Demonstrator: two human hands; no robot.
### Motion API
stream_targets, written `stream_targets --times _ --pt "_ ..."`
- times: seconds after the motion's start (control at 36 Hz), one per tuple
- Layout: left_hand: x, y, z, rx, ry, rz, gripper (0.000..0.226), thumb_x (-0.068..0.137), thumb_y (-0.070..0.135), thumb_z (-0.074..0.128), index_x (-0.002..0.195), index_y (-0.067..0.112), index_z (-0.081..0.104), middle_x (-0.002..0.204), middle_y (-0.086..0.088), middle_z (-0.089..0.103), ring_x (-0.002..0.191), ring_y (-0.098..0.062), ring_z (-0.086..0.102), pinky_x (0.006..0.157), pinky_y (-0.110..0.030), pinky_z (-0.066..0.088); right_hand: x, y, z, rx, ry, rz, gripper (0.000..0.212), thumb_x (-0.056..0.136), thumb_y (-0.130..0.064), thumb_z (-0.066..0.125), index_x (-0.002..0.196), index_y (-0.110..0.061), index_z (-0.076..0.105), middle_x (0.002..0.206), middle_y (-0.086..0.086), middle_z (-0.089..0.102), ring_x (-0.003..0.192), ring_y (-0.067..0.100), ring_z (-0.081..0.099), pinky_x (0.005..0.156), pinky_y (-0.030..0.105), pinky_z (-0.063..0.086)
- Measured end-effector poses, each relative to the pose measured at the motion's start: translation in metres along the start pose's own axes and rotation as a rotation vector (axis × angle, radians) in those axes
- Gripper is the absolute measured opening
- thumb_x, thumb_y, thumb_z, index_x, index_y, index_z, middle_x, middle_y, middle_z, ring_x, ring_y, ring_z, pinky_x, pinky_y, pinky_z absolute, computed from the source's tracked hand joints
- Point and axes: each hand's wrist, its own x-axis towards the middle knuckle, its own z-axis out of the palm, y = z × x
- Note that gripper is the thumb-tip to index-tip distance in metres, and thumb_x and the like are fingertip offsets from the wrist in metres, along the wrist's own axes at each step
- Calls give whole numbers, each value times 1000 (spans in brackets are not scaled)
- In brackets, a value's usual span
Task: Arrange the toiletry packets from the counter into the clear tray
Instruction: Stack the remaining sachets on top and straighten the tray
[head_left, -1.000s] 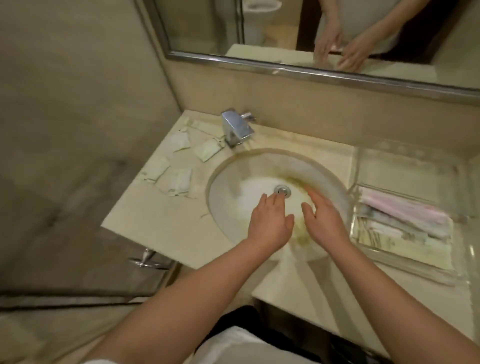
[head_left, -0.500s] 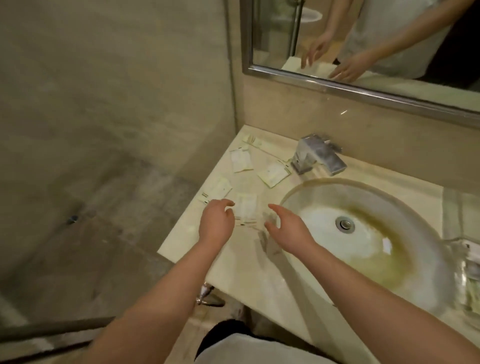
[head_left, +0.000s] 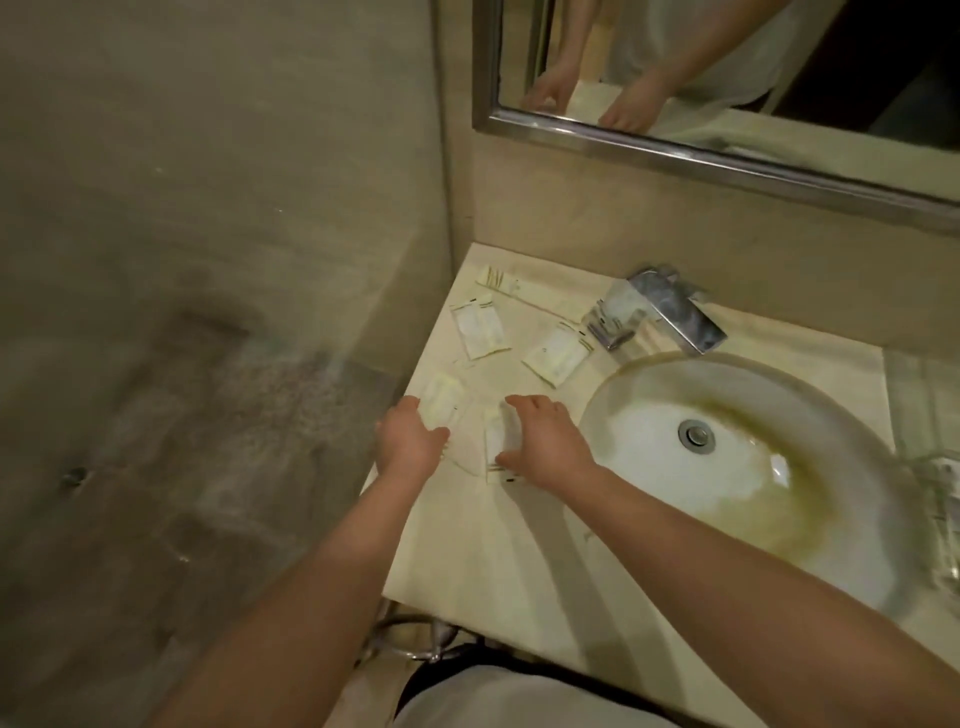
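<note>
**Hands down on two packets, left of basin**

We noted the counter (head_left: 519, 561), then the sink (head_left: 737, 467). Our right hand (head_left: 545, 441) lay spread, unclenched, over one packet (head_left: 493, 441); left hand (head_left: 410, 441) touched another packet (head_left: 441, 400), fingers loose. Two more packets (head_left: 480, 332) lay near the faucet (head_left: 654, 312). Clear tray (head_left: 943, 499) at right edge.

Cream stone vanity counter (head_left: 519, 561), pale and a bit streaky, with a round sink basin (head_left: 737, 467) sunk into it that has a yellowish stain around the drain. Chrome faucet (head_left: 657, 312) sits at the back edge. On the left part there are five toiletry packets lying flat: a narrow one (head_left: 497, 278) in the back corner, a white sachet (head_left: 480, 332), another (head_left: 557, 356) near the faucet, one (head_left: 441, 400) by the left edge, one (head_left: 496, 441) nearer the front. Clear tray (head_left: 940, 499) at the far right, mostly cut off.
</note>
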Motion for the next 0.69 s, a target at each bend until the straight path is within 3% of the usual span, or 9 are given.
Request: stream_targets --times 0.08,0.19,0.25,0.31,0.39,0.5,0.64,0.69 --pt "0 -1 -6 -74 -3 38 41 85 21 67 123 11 58 116 -10 61 103 -31 60 83 -33 47 4 -3 4 -83 -10 -2 82 73 -40 78 142 -23 38 134 9 45 121 29 40 93 39 47" --pt "-13 6 -17 -311 -54 57 7 84 9 61 91 9 62 78 0 60 70 -21 58 52 -22 42 5 -3 5 -89 -30 108 78 73 -41 78 139 -20 41 128 11 48 120 30 41 93 38 46" --pt "-21 12 -20 -423 -100 27 6 83 9 61 86 4 64 72 -4 59 63 -19 55 44 -19 42 3 3 4 -28 -51 169 70 77 -39 75 137 -17 46 128 11 52 121 30 45 94 37 46" --pt "-28 18 -22 -457 -161 39 5 83 10 61 81 7 64 71 -3 60 63 -19 56 50 -23 43 -2 12 1 134 -61 240 57 81 -36 72 130 -13 55 121 10 60 114 29 55 86 33 47" --pt "-38 31 -23 -496 -253 75 5 85 12 61 82 10 64 73 -2 63 66 -19 59 56 -27 45 -17 34 -8 525 -27 382 31 83 -27 70 104 -5 65 99 10 66 93 27 65 71 33 51" --pt "-52 52 -15 -447 -326 153 11 87 17 60 91 7 64 81 -3 64 71 -18 59 59 -28 43 -50 74 -26 1019 1 573 22 86 -21 70 104 -9 67 109 11 70 93 23 66 79 34 55" --pt "-87 91 13 -393 -440 234 12 86 16 57 75 13 56 64 2 51 58 -16 47 54 -29 34 -104 124 -49 1248 130 690 15 89 -18 67 100 -9 60 102 11 65 87 21 60 78 32 52" --pt "-110 109 31 -375 -512 270 14 81 22 57 84 9 62 70 -9 57 64 -23 56 56 -29 37 -133 146 -57 1339 217 731 20 88 -17 68 103 -14 54 99 6 62 90 20 59 82 33 52"
